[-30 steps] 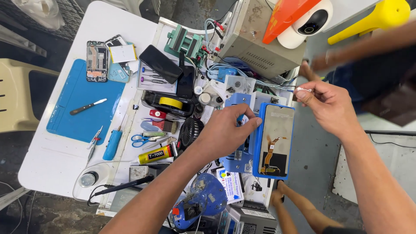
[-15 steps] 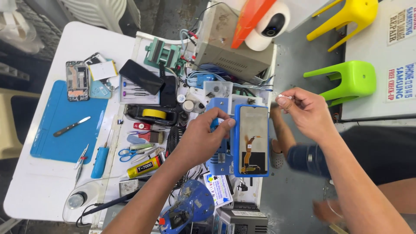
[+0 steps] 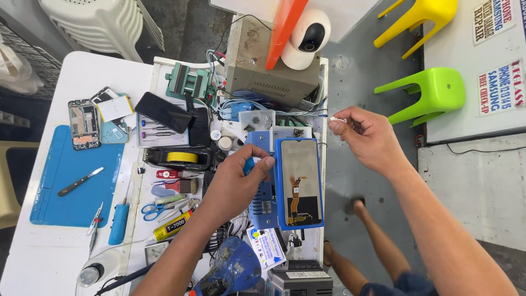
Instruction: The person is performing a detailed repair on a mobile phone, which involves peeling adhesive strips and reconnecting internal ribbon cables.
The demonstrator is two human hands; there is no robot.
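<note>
Glossy phone screen (image 3: 298, 181), blue frame.

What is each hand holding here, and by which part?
The right hand pinches a tiny white piece at its fingertips. The left hand pinches a small blue knob beside the phone screen.

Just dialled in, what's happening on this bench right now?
A person is working over a cluttered repair bench. The left hand pinches a small blue piece at the edge of a blue holder, next to a phone screen panel lying face down in a blue frame with its flex cable showing. The right hand is raised off to the side, pinching a tiny white bit between its fingertips. Scissors, a glue tube and tape lie to the left.
</note>
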